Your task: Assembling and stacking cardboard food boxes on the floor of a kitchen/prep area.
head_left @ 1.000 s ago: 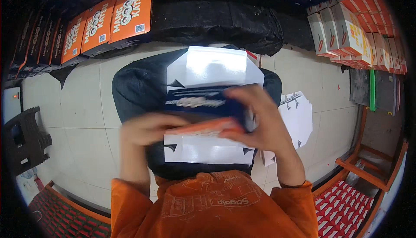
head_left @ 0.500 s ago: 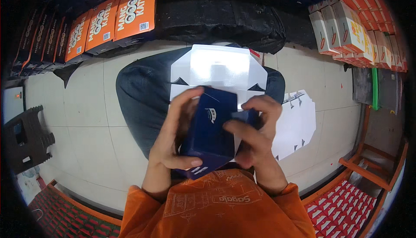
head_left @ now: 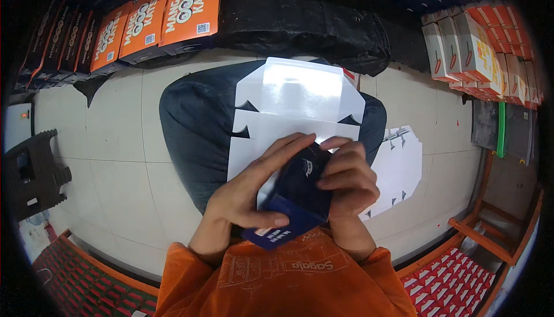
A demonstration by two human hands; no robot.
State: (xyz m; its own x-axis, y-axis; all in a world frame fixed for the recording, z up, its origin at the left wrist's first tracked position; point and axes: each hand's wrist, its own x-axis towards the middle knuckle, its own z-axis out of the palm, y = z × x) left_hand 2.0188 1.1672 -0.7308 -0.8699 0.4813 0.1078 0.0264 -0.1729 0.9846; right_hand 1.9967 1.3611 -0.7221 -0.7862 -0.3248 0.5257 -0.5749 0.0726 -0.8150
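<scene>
Close in front of my orange shirt, both hands hold a small dark blue carton (head_left: 295, 199), tilted. My left hand (head_left: 245, 193) wraps its left side, with the thumb across the lower part and the fingers reaching to the upper edge. Curled fingers of my right hand (head_left: 349, 178) grip its upper right side; parts of the carton are hidden behind both hands. Under it, a flat white cardboard blank (head_left: 303, 95) with angled corners and cut slots lies across my lap. More flat white blanks (head_left: 398, 170) are on the floor beside my right knee.
Orange-faced boxes (head_left: 187, 14) stand at the far left, next to a long black-covered bundle (head_left: 300, 23). White and orange boxes (head_left: 467, 46) are stacked far right. A dark plastic stool (head_left: 37, 173) sits left; a wooden frame (head_left: 485, 239) and red-and-white cartons (head_left: 450, 285) are near right.
The carton has turned and tilted in my hands, showing more of its lower face. My right fingers have closed in against its upper right side. The view has shifted slightly.
</scene>
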